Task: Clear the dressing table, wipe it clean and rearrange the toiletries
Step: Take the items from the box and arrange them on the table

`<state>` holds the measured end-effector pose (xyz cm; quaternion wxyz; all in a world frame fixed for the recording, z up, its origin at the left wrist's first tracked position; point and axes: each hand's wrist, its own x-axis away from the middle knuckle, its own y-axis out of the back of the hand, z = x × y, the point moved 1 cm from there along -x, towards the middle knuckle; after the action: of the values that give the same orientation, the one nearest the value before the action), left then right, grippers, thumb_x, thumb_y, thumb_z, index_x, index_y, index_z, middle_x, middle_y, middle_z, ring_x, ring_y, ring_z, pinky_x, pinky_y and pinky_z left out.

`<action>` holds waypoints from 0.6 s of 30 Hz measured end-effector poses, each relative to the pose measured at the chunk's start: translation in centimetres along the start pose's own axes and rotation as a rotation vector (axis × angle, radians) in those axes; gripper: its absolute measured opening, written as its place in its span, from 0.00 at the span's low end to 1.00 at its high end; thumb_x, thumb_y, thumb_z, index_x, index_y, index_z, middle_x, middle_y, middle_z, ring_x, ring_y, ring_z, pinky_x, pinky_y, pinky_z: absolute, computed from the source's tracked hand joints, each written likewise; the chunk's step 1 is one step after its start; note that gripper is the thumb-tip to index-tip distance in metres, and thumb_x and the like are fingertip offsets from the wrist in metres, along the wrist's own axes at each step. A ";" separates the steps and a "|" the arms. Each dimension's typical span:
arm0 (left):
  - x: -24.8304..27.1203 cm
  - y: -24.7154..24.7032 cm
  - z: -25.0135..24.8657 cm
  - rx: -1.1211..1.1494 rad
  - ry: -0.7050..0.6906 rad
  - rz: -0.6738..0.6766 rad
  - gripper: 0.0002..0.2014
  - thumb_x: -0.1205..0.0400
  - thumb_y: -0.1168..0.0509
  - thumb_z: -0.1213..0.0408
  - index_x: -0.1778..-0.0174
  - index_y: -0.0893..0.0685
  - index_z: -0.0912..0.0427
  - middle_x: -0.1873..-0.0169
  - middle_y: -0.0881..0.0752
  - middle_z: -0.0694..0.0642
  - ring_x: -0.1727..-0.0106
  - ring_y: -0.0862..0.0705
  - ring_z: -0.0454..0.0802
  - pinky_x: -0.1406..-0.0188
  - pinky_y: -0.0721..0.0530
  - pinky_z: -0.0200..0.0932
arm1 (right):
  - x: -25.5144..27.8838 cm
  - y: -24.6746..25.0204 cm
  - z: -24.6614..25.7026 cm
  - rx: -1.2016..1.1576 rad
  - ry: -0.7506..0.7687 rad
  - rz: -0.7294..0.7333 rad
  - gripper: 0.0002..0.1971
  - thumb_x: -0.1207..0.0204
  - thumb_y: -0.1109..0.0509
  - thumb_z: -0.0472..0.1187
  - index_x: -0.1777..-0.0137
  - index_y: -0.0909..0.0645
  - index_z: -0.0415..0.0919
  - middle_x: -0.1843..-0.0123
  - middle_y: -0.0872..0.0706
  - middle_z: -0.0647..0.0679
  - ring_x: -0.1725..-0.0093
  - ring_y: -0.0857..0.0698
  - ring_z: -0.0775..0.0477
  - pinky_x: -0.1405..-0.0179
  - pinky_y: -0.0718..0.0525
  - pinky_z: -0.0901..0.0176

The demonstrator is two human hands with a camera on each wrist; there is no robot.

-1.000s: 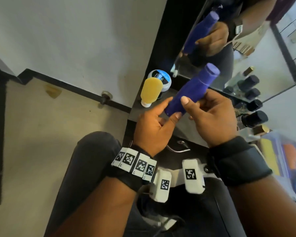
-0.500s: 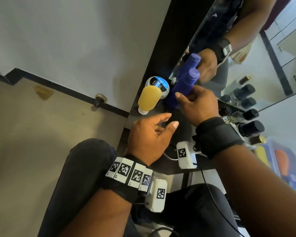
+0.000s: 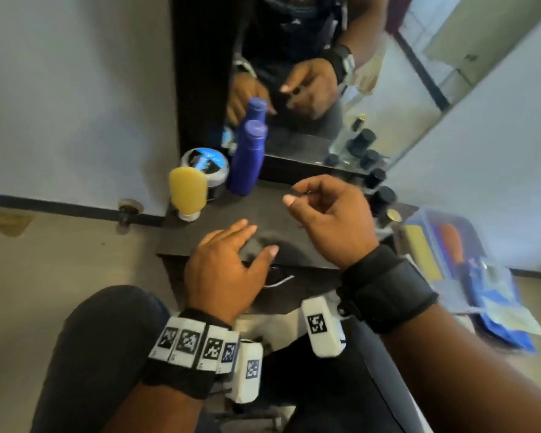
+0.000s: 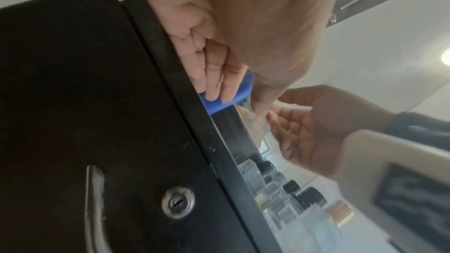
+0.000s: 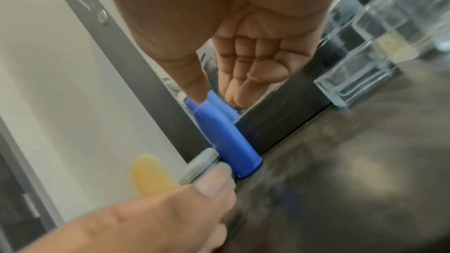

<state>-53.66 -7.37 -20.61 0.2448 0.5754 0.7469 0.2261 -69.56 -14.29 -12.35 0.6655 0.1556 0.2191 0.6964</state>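
Note:
A blue bottle (image 3: 247, 164) (image 5: 226, 145) stands upright at the back left of the dark dressing table (image 3: 263, 220), against the mirror. Beside it on the left sit a round grey jar with a blue lid (image 3: 208, 165) and a yellow tube (image 3: 186, 192) standing on its white cap. My right hand (image 3: 319, 204) hovers over the table's middle, fingers loosely curled, holding nothing. My left hand (image 3: 241, 245) hangs over the front edge with relaxed fingers, also empty. In the left wrist view only a corner of the blue bottle (image 4: 228, 99) shows past my fingers.
Several clear glass perfume bottles with black caps (image 3: 378, 195) (image 5: 360, 72) line the table's right side. A clear plastic box of toiletries (image 3: 450, 254) sits off to the right. The mirror (image 3: 325, 89) rises behind. A drawer front with handle and lock (image 4: 177, 203) lies below the edge.
My right hand set the blue bottle upright by the jar, let go and drew back toward the table's middle. The left hand released it earlier and stayed low near the front edge.

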 end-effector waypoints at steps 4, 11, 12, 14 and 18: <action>0.4 -1.3 -1.6 -0.168 0.000 0.138 0.33 0.22 0.31 0.32 0.26 0.12 0.49 0.19 0.20 0.51 0.15 0.29 0.56 0.16 0.34 0.51 | 4.4 5.6 -1.3 -0.056 0.058 -0.093 0.05 0.22 0.19 0.41 0.52 0.11 0.41 0.63 0.10 0.36 0.65 0.11 0.36 0.60 0.11 0.43; -2.0 -2.8 -7.2 -0.565 0.064 0.489 0.39 0.18 0.38 0.28 0.15 0.26 0.46 0.11 0.33 0.58 0.12 0.34 0.62 0.18 0.30 0.60 | 3.1 18.2 -9.7 0.353 -0.305 -0.369 0.16 0.23 0.24 0.49 0.69 0.18 0.41 0.71 0.16 0.47 0.66 0.16 0.45 0.63 0.23 0.58; -2.5 -3.0 -7.9 -0.628 0.063 0.488 0.37 0.17 0.37 0.30 0.16 0.25 0.46 0.15 0.27 0.58 0.17 0.27 0.62 0.24 0.25 0.58 | 2.0 20.0 -11.3 0.479 -0.392 -0.311 0.16 0.23 0.25 0.49 0.66 0.17 0.39 0.68 0.15 0.46 0.62 0.15 0.42 0.60 0.25 0.58; -3.3 -3.5 -8.9 -0.747 0.064 0.486 0.32 0.17 0.35 0.32 0.22 0.20 0.48 0.27 0.16 0.57 0.28 0.17 0.62 0.40 0.19 0.54 | -0.6 23.1 -14.2 0.684 -0.552 -0.180 0.16 0.19 0.30 0.50 0.55 0.11 0.36 0.56 0.11 0.39 0.50 0.12 0.36 0.55 0.22 0.57; -4.0 -4.9 -10.6 -0.864 0.074 0.513 0.26 0.19 0.32 0.34 0.39 0.12 0.52 0.43 0.11 0.58 0.41 0.13 0.62 0.55 0.23 0.49 | -3.7 27.0 -17.7 0.813 -0.688 0.013 0.16 0.15 0.31 0.48 0.35 0.18 0.37 0.38 0.12 0.33 0.48 0.11 0.35 0.53 0.15 0.52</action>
<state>-63.09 -13.01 -15.02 0.3705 0.5782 0.4275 0.5880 -101.50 -20.19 -13.36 0.5806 0.6217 0.2395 0.4680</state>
